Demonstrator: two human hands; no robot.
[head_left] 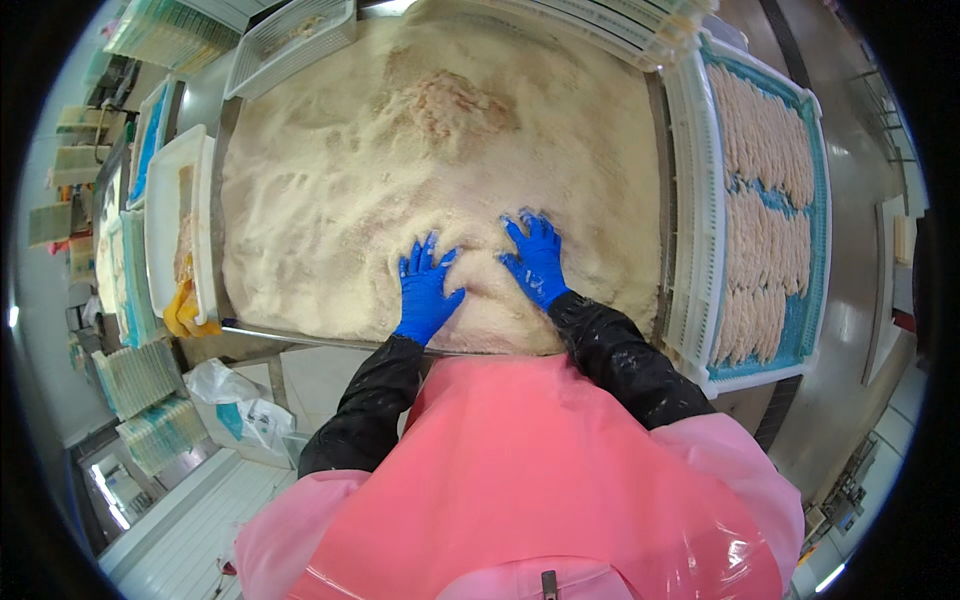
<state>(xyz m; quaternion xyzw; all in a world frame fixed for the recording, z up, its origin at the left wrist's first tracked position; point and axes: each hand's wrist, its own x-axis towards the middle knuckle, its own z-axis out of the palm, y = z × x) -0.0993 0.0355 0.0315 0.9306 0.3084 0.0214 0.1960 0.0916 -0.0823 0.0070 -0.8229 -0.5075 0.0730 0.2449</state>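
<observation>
1. Pink apron (500,440), glossy, worn by the person; it meets the worktable's near side in view, though contact cannot be told.
2. Black sleeves (370,410), dusted pale, reaching over the near edge; presumably worn to keep powder off the arms.
3. Left hand (429,292), blue-gloved, palm down on the crumb, fingers moderately spread, thumb apart; pinching nothing visible.
4. Right hand (538,262), likewise gloved, set slightly farther out, fingers fanned; no item seen in its grip. Flat placing suggests pressure shared over a broad patch.
5. Pale crumb (320,230), one deep bed filling the worktable, uneven; a low, pink-tinged mound (482,285) lies between the hands. What lies beneath cannot be told.
6. Pinkish heap (450,105), partly dusted, beyond the hands toward the far side, well apart from both.
7. Metal rim (285,335), bounding the bed; the near stretch lies close to the wrists. Open crumb runs left, right and forward, giving room to sweep.
8. White crate (700,220), just beside the right edge, holding coated strips (755,220) in three rows on blue lining; likely put there for short reach.
9. White tub (207,200), beside the left edge, yellow limp piece (185,305) at its near end.
10. Slatted basket (240,75), far left corner, limiting reach there.
</observation>
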